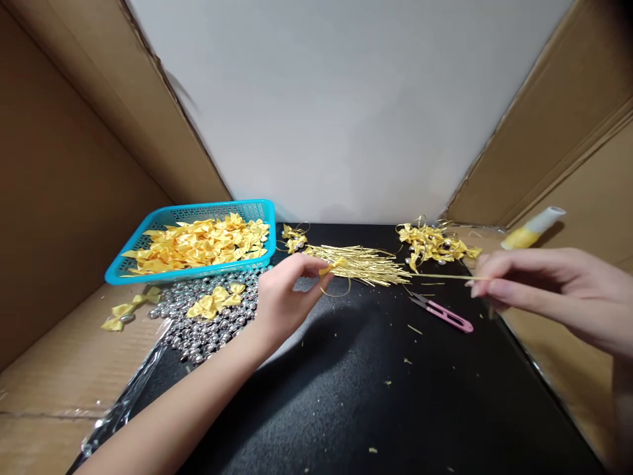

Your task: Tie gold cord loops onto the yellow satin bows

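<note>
Head view, and the two hands are well apart above the black work surface point(376, 396). Left hand point(281, 293) has thumb and forefinger pinched on a yellow bow point(337, 265), up near the middle, with a thin loop point(341, 292) hanging just below it. Over on the other side, the right hand point(534, 285) grips the end of a gold strand point(445, 277), drawn out nearly straight and running leftward toward the bundle of gold cords point(361, 264); where its far end lies, I cannot tell.

Beneath that line sit pink snips point(448, 316), blades pointing toward the bundle. Behind, a heap of beaded bows point(435, 244) with looped cords, and a smaller cluster point(295, 237) next to the turquoise basket point(190, 276), which is loaded with loose bows point(202, 244). Silver beads point(198, 340) spread in front of it, several bows point(216, 301) lying on top. Far right, a yellow-and-white tube point(534, 227) rests on cardboard.
</note>
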Demonstrator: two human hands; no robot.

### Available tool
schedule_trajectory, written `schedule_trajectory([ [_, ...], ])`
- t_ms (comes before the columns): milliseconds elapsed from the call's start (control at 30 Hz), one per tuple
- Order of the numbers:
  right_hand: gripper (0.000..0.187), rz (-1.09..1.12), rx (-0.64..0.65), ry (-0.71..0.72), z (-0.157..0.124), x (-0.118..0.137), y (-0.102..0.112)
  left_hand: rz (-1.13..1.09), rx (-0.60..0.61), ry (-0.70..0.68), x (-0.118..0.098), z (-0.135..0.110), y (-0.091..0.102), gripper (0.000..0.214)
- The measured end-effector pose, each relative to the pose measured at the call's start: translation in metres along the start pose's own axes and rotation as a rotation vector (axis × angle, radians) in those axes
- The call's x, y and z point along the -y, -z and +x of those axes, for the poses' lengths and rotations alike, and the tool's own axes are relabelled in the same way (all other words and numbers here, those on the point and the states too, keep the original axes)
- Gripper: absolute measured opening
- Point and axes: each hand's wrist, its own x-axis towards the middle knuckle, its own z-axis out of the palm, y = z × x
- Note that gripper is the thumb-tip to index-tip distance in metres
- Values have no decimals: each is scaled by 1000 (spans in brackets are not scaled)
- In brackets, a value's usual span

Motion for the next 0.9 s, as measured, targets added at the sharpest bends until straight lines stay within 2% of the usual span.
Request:
schedule_trajectory([
  [67, 25, 68, -96, 61, -2, 7, -7, -1, 54, -35, -2, -6, -7, 9],
  [167, 26, 130, -111, 97, 0, 21, -23, -55, 153, -99, 0, -21, -21, 7],
  [233, 29, 152, -112, 54, 4, 30, -34, -50, 193, -182, 4, -31, -30, 4],
  [367, 29, 262, -93, -71, 15, 41, -46, -16, 248, -280, 13, -47, -42, 16],
  [667, 27, 354, -5, -97, 32, 54, -60, -40, 302, -331, 14, -49, -42, 20],
  [900, 25, 346, 73, -124, 35, 45, -74, -74, 286, -324, 12, -50, -42, 18],
])
